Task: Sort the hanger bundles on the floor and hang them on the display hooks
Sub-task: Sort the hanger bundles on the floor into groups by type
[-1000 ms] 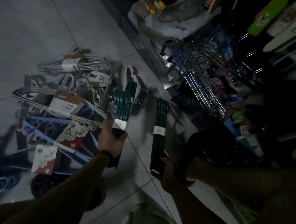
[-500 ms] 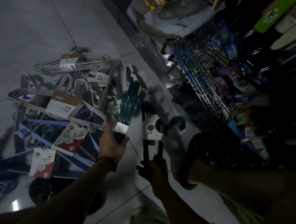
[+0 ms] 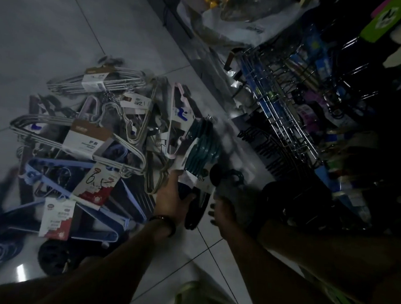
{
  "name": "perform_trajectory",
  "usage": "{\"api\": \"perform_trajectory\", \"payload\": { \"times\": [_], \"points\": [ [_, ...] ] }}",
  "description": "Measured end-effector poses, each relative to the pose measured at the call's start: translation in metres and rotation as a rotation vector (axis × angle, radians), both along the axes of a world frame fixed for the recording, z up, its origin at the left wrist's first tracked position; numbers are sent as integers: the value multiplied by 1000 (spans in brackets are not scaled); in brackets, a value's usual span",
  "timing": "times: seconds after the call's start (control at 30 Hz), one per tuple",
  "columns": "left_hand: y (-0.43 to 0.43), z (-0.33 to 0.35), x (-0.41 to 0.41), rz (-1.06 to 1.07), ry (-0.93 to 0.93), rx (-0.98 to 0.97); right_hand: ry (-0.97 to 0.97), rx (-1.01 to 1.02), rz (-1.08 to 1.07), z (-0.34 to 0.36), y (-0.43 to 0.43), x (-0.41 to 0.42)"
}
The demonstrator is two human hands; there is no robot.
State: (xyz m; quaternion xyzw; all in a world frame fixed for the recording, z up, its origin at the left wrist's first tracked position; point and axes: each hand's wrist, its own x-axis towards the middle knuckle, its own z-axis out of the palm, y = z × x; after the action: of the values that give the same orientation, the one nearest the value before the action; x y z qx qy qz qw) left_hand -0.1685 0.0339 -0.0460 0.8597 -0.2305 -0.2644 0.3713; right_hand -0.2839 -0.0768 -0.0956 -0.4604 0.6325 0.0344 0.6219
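Under you, the grey tiled floor [image 3: 60, 35] carries a heap of hanger bundles [image 3: 86, 141]: silver bundles [image 3: 109, 86] farthest, blue bundles [image 3: 119, 215] nearest you, a pink bundle [image 3: 174, 102] on the right. Black hangers [image 3: 264, 144] lie apart beside the rack [image 3: 280, 114]. A white bag [image 3: 229, 28] sits farther along.

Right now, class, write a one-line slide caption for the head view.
Left hand grips green hanger bundles over the tiled floor, right hand alongside, mixed hanger pile nearby.

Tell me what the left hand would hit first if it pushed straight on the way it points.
Apart from the green hanger bundle it grips, the left hand points up the frame. The pink hanger bundle looks first in line, though depth is unclear.
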Motion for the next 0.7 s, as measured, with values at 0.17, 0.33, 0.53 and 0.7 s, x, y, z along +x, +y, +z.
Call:
{"api": "perform_trajectory", "payload": {
  "times": [0.17, 0.33, 0.53, 0.7],
  "points": [
    [-23, -10, -38, -121, -38, 22, -449, 15, -350, 35, -28, -6],
    [-35, -20, -65, -127, -98, 33, -348, -23, -452, 26, -47, -5],
    [-50, -48, -73, -142, -75, 167, -251, 116, -350, 17, -79, 6],
    [-57, -74, -69, -382, 108, 369, -55, 166, -83, 8, -95, 9]
  ]
}}
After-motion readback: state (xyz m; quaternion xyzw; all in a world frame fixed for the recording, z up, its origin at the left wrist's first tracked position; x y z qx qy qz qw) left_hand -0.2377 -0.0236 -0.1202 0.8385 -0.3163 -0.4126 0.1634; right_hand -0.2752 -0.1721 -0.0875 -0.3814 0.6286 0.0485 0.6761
